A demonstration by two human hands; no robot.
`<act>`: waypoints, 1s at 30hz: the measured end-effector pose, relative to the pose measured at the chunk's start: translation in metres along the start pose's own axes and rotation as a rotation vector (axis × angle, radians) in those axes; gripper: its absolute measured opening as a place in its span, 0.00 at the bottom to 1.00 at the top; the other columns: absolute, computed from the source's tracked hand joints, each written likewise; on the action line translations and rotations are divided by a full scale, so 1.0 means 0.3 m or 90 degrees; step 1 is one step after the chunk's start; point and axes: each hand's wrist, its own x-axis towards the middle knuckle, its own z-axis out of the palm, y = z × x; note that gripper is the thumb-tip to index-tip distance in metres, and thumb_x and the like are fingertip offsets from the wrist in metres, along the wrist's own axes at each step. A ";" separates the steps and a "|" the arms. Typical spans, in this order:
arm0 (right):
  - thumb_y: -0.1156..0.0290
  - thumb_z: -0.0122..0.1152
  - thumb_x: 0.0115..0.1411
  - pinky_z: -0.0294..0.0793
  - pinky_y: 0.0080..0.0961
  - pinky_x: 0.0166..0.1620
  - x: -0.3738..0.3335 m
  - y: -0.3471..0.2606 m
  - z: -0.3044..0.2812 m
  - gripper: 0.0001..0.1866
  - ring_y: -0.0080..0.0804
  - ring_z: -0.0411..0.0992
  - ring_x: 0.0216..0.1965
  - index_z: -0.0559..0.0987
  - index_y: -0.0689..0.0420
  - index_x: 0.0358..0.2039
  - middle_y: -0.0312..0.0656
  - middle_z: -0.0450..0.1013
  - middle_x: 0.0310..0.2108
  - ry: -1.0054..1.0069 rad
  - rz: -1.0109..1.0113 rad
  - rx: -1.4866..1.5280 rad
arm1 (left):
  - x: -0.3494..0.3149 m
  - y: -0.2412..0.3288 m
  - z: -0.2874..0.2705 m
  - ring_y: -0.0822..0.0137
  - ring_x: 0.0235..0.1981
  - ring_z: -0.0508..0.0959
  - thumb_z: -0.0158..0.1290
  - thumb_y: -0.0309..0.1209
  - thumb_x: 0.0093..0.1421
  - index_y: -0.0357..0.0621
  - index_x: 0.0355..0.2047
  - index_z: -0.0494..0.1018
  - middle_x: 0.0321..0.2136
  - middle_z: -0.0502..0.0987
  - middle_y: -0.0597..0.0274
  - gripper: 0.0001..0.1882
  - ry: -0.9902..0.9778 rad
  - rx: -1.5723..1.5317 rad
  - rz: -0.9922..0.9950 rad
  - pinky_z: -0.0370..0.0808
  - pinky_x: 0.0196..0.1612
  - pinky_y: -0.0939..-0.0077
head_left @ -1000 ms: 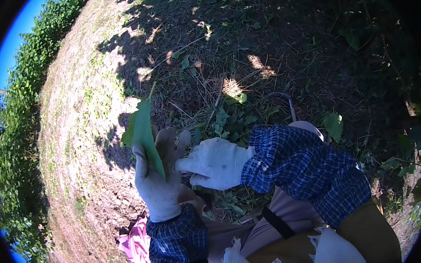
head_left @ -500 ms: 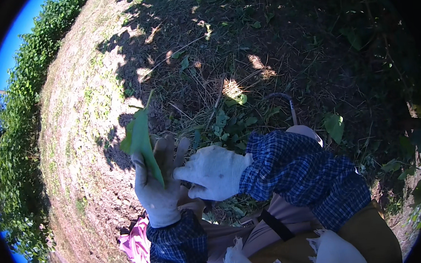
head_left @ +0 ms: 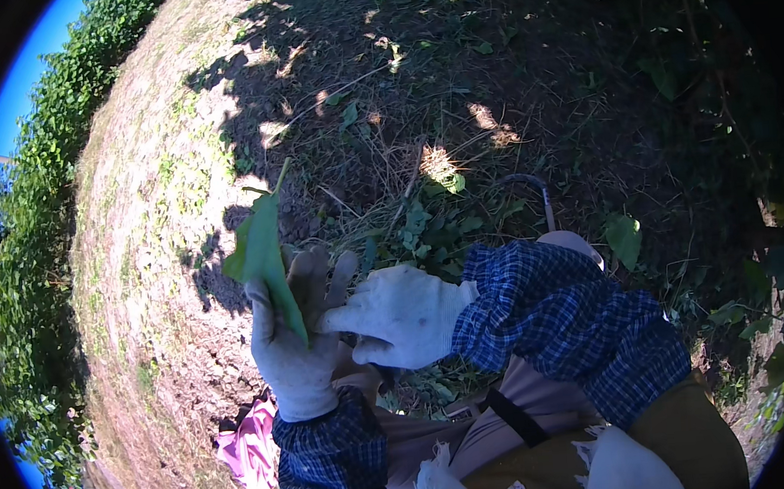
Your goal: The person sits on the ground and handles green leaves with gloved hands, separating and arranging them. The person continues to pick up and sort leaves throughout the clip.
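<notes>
My left hand [head_left: 296,369], in a pale work glove, is closed on a large green leaf [head_left: 271,267] between the thumb and the fingers. The leaf stands upright and is folded lengthwise, its stem pointing up and away from me. My right hand [head_left: 406,316], gloved too, comes in from the right. Its index finger is stretched out and touches the left palm beside the leaf, while its thumb hangs apart below. I see nothing between that thumb and finger; the other fingertips are partly hidden. Blue checked sleeves cover both forearms.
A pink cloth [head_left: 251,445] lies on the ground by my left forearm. Beyond my right sleeve is a thin curved metal rod [head_left: 533,183]. Cut grass and loose leaves [head_left: 418,229] lie ahead. A tall green hedge [head_left: 34,260] runs along the left.
My right hand has shifted very slightly, its fingertip a little farther left on the left palm. The leaf is still in my left hand, in nearly the same position.
</notes>
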 end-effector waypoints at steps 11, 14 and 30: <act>0.56 0.60 0.62 0.77 0.46 0.47 -0.002 0.011 0.042 0.23 0.50 0.78 0.42 0.76 0.56 0.53 0.48 0.79 0.37 0.071 -0.049 0.007 | -0.010 0.021 -0.004 0.43 0.58 0.75 0.38 0.53 0.74 0.41 0.65 0.62 0.51 0.79 0.48 0.31 0.028 -0.007 0.009 0.74 0.60 0.44; 0.57 0.60 0.62 0.78 0.46 0.47 0.009 0.005 0.042 0.23 0.49 0.78 0.41 0.76 0.55 0.54 0.48 0.79 0.37 0.004 -0.029 -0.015 | -0.016 0.023 0.003 0.44 0.57 0.75 0.38 0.52 0.74 0.40 0.65 0.62 0.51 0.79 0.49 0.31 0.035 0.006 0.020 0.74 0.60 0.43; 0.59 0.62 0.60 0.77 0.47 0.46 0.012 0.012 0.041 0.22 0.51 0.78 0.41 0.75 0.54 0.53 0.50 0.78 0.36 0.013 -0.006 -0.011 | -0.006 0.031 -0.048 0.46 0.60 0.74 0.37 0.50 0.74 0.37 0.63 0.63 0.50 0.79 0.47 0.31 -0.020 -0.028 0.015 0.68 0.64 0.37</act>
